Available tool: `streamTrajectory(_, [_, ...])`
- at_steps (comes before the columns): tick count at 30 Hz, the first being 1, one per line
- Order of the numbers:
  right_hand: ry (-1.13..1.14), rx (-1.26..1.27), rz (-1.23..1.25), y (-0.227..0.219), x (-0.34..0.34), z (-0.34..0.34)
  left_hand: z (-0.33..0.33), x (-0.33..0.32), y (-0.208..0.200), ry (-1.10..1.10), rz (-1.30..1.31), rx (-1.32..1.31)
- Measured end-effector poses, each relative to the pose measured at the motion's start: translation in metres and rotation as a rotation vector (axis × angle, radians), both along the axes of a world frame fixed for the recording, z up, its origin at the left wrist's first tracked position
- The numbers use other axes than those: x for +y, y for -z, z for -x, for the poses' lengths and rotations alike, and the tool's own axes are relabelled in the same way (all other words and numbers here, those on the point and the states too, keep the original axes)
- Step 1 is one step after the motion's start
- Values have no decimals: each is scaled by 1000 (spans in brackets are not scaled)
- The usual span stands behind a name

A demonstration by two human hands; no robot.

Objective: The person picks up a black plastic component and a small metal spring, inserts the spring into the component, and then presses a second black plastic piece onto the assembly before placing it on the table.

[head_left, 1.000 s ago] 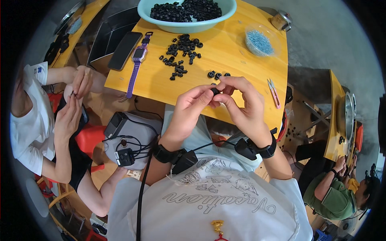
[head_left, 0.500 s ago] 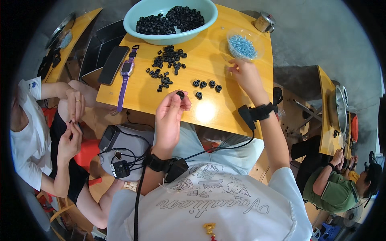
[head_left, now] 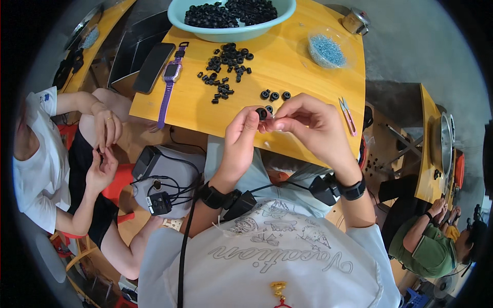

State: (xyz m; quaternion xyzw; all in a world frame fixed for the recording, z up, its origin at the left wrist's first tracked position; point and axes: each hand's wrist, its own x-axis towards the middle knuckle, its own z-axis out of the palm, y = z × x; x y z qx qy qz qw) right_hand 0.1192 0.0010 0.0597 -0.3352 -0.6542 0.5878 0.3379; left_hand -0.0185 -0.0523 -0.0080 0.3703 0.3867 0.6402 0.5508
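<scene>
Over the near edge of the table, my left hand [head_left: 241, 138] pinches a small round black ring-shaped part [head_left: 261, 113] between thumb and fingers. My right hand [head_left: 316, 128] is brought up against it, thumb and forefinger pressed together close to the part. A tiny clear glint shows at those fingertips, too small to name. Just beyond my hands lie several similar black parts [head_left: 275, 96], partly hidden by my fingers. A looser cluster of small black pieces [head_left: 228, 61] is spread farther left.
A pale green basin [head_left: 231, 34] of black pieces stands at the back. Right of it are a clear bowl [head_left: 328, 51] of small blue pieces and a metal cup [head_left: 355, 21]. Snips [head_left: 348, 117] lie by the right edge; a phone [head_left: 154, 68] and purple watch [head_left: 168, 84] lie left.
My right hand has left the bowl of blue pieces and come in to meet my left hand. The left hand still holds the black part. The snips have come into sight.
</scene>
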Motion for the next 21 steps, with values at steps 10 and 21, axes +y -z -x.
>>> streamTrajectory(10, [88, -35, 10, 13, -12, 2, -6, -6, -9, -73, -44, 316])
streamTrajectory(21, [61, -32, -58, 38, 12, 16, 2, -3, 2, -137, 17, 247])
